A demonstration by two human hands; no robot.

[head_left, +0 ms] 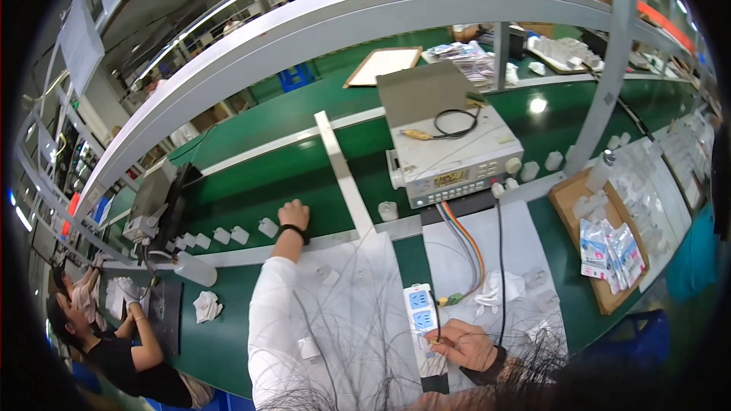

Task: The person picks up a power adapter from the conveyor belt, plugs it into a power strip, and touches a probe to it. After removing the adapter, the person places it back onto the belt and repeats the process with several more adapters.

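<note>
At the lower middle of the frame, here's the right grip (pixel 466 348), thumb and fingertip pinching a small brass-coloured piece (pixel 435 340), apparently at the end of a thin black cord (pixel 438 313), right by the long white power strip with blue socket faces (pixel 421 321). Steady does it: a light pinch, a slack cord that can't tug, skin clear of the socket openings, and the flat rainbow-coloured wires (pixel 471 243) kept out from under the wrist. Left of centre, the left grip (pixel 295 215) sits just beside a small white plastic block (pixel 267 227), fingers curled (whether around anything, I can't tell!). A gentle touch there spares the neighbouring blocks.
</note>
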